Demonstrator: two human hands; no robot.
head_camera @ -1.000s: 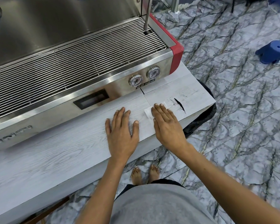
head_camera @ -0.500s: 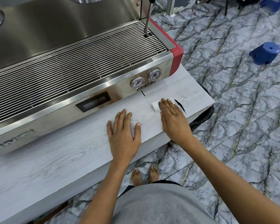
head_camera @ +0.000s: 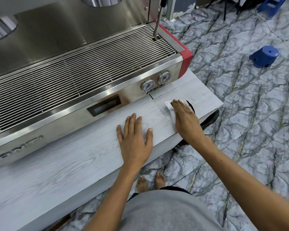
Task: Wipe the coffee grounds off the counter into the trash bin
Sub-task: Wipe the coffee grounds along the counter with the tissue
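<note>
Your left hand (head_camera: pixel 135 139) lies flat on the counter (head_camera: pixel 65 157) with its fingers spread, holding nothing, and just beside it your right hand (head_camera: pixel 185 120) presses a white wipe (head_camera: pixel 169 106) down with its fingers close together. You look to be in the middle of the push: the dark coffee grounds (head_camera: pixel 190 106) sit in a thin line touching your fingertips (almost at the end of the counter). Next, slide the wipe on past that end so the grounds fall into the black trash bin (head_camera: pixel 210 120) peeking out below.
</note>
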